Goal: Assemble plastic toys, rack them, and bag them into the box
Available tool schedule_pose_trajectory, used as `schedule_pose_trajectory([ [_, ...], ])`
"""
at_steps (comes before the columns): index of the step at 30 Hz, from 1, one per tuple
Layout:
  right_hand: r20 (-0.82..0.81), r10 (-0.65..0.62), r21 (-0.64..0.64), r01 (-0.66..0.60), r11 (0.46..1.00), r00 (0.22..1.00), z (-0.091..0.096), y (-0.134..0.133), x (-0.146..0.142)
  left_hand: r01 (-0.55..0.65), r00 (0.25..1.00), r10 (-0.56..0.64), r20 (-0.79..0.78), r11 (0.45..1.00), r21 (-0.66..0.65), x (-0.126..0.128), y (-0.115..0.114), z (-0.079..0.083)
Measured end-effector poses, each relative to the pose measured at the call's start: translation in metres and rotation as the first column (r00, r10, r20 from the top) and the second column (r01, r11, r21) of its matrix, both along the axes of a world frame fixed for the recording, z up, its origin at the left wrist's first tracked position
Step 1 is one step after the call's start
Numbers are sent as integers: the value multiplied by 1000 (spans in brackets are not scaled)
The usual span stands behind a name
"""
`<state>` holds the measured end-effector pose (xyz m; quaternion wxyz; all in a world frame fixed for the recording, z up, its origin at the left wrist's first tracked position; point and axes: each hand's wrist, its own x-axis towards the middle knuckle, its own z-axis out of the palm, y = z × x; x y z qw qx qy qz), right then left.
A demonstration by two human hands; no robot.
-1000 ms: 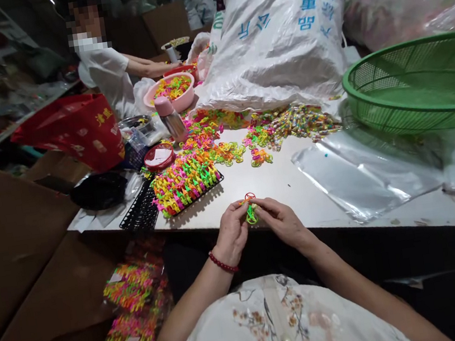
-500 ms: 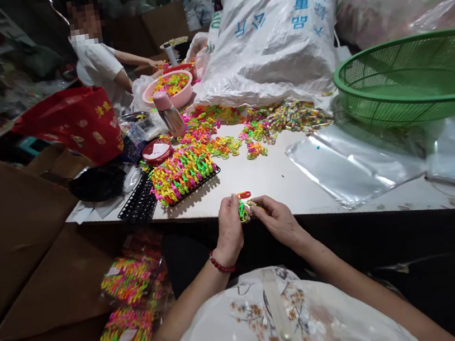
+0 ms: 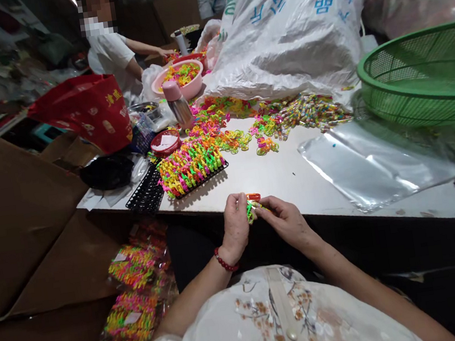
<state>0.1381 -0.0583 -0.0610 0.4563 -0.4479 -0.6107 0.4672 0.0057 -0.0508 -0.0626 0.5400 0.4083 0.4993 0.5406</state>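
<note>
White worktable (image 3: pixel 266 173), set in a dim, crowded room; loose coloured pieces (image 3: pixel 234 140) are strewn over its far part. Small plastic pieces (image 3: pixel 250 212), green and orange-red, are held together at the table's near edge, between both hands. They are gripped by the left hand (image 3: pixel 237 228) in thumb and bent fingers; a red bead bracelet (image 3: pixel 226 260) is worn on that wrist. They are pinched from the other side by the right hand (image 3: pixel 286 221), in its fingertips; which part is held by each cannot be told. Black rack (image 3: pixel 202 185), filled with upright coloured pieces, is placed beyond the left hand. Clear plastic bags (image 3: pixel 362 168) are laid flat to the right, partly overhung by a green sieve (image 3: pixel 429 101).
</note>
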Motion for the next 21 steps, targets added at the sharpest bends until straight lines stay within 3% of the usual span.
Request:
schedule_pose_trajectory([
  [3,-57,54,-39,-57,998,997,1,0,2,-25,991,28,-131,999,25,-2,-1,2],
  [7,60,29,47,-32,998,998,4,-3,2,-34,960,46,-277,998,45,-5,0,3],
  [13,278,31,207,-92,974,960,9,-7,-7,7,977,-13,-215,1000,-28,-11,5,2],
  [17,345,-22,265,-74,962,938,5,0,-3,34,984,-29,-174,999,26,-17,5,17],
  [21,400,-107,298,-19,954,910,-2,8,8,177,975,-170,-145,984,32,-20,5,29],
])
